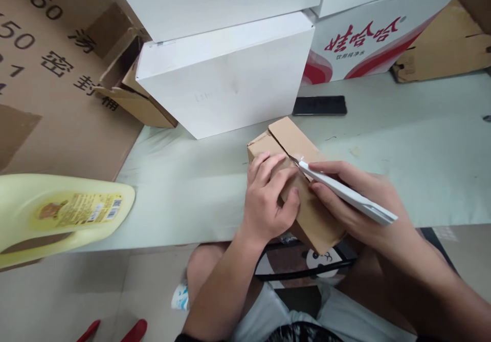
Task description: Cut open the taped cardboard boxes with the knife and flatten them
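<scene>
A small brown cardboard box lies at the front edge of the table, a seam running along its top. My left hand holds the box down, its fingers bent over the top and the thumb along the near part. In my right hand is a white utility knife, gripped along its handle with the forefinger stretched toward the front end. The knife's tip meets the seam close to my left fingertips. How deep the blade sits in the seam cannot be seen.
A large white box stands behind the cardboard box, with a black phone to its right. Further back is a white-and-red printed carton. At left are an open small carton, a big printed carton and a yellow jug.
</scene>
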### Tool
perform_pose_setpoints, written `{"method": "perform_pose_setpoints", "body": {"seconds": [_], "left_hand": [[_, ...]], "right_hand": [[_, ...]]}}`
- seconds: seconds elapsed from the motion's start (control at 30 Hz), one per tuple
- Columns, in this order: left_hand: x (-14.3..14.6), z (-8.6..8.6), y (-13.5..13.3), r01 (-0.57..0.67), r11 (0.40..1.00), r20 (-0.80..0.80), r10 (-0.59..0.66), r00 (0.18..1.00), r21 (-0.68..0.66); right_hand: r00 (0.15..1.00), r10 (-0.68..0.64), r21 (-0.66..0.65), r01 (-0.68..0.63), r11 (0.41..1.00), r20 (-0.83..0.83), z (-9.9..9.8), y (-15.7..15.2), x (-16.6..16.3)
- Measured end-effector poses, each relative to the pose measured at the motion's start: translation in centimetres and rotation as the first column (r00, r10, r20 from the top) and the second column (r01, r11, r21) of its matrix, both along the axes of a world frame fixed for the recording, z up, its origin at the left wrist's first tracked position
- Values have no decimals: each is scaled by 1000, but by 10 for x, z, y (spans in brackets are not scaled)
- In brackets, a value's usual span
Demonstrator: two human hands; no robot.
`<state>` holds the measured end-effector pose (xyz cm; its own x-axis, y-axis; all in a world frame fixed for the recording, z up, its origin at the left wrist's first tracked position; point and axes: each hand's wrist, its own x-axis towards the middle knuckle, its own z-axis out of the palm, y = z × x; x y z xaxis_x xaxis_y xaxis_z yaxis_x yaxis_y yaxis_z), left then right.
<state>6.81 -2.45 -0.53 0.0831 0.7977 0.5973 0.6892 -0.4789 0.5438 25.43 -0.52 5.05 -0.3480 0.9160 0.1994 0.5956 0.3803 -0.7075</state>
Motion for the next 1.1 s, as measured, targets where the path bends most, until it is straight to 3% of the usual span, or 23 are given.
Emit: {"method": "perform_pose_setpoints", "body": {"seconds": [0.37, 0.6, 0.8, 1.1], "left_hand": [[4, 2, -1, -31, 999, 27, 30, 999, 30], [5, 0, -1, -50, 997, 42, 48, 998, 65], [3, -1, -1, -56, 994, 28, 54, 998, 98], [4, 2, 1, -63, 993, 30, 60, 998, 103]], "right_hand": [[996, 90, 90, -91, 992, 15, -3, -2, -4], [998, 40, 89, -44, 995, 50, -1, -2, -4], [992, 113, 107, -119, 987, 58, 2, 0, -6], [997, -9, 209, -8, 978, 82, 1, -6, -4]]}}
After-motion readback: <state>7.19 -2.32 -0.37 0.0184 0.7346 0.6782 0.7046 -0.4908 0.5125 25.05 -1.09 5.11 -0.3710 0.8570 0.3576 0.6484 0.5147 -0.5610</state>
